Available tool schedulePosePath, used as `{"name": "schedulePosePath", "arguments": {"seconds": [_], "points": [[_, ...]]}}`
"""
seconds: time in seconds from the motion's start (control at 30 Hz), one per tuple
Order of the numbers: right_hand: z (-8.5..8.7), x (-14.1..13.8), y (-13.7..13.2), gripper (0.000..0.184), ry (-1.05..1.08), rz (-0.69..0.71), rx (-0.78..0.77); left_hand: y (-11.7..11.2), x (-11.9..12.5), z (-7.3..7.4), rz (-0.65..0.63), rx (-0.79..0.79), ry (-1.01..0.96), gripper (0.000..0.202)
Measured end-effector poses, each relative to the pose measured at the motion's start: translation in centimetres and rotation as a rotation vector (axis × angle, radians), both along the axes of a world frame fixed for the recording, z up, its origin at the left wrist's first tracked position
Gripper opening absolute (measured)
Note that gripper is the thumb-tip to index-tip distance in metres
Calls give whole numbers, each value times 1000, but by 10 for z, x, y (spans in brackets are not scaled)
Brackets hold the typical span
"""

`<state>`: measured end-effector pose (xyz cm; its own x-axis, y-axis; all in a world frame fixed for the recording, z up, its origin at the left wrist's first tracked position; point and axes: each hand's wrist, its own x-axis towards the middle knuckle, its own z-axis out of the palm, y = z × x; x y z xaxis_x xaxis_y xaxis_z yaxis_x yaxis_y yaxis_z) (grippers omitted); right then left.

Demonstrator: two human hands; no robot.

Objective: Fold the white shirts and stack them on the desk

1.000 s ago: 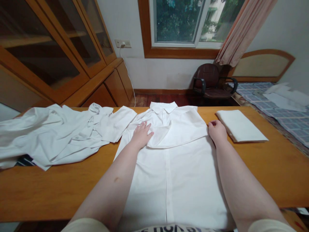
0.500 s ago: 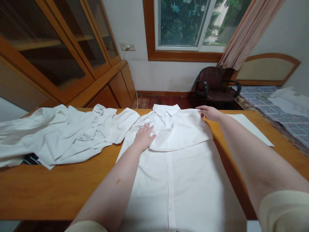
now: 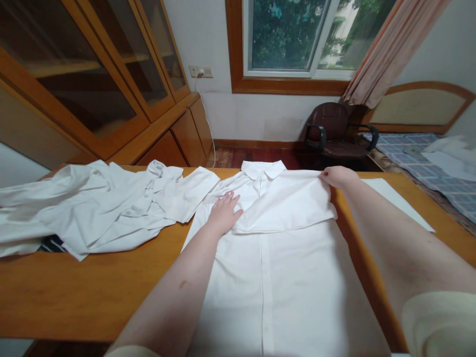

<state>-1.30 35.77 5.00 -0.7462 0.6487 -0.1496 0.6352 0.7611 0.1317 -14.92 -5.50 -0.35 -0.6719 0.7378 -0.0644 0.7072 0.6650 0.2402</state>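
Note:
A white button-up shirt (image 3: 293, 277) lies spread on the wooden table (image 3: 111, 302), its collar toward the far edge. One sleeve is folded across the chest below the collar. My left hand (image 3: 225, 213) rests on the shirt's left chest, fingers spread over the fabric by the sleeve's end. At the far right shoulder, my right hand (image 3: 336, 176) pinches the upper edge of the cloth between thumb and fingers. The shirt's lower end runs out of view toward me.
To the left lies a crumpled heap of white clothing (image 3: 122, 208), with a dark striped piece (image 3: 52, 243) under it. A white sheet (image 3: 399, 203) is on the table at right. Beyond stand a brown office chair (image 3: 330, 129), a glass-door cabinet (image 3: 122, 134) and a bed (image 3: 420, 158).
My right hand has moved slightly right and closed on the shirt's shoulder edge, drawing the folded cloth straighter. My left hand stays on the chest. The view has shifted a little.

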Motion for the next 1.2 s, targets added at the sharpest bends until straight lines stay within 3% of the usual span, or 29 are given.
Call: {"name": "schedulePosePath", "arguments": {"seconds": [0.23,0.37,0.53,0.63,0.8,0.93,1.07,1.2], "points": [[-25,-5,-8,43,117,-187,-4,0,1,2,4,3,-15,57],[-37,-2,-13,41,249,-223,-79,-1,0,1,7,24,-9,56],[-41,11,-18,54,434,-334,-148,-2,-3,-3,-1,72,-8,54],[-37,21,-25,44,409,-400,-183,-1,-5,-3,9,114,-6,50],[-25,48,-54,43,323,-368,-322,-4,-8,3,90,225,42,35],[-19,80,-85,43,368,-390,-461,-9,-10,11,179,175,127,25],[-23,106,-102,43,504,-276,-589,-14,-13,18,233,81,184,31],[-34,114,-101,59,612,-210,-661,-18,-18,26,234,-1,158,31]]}}
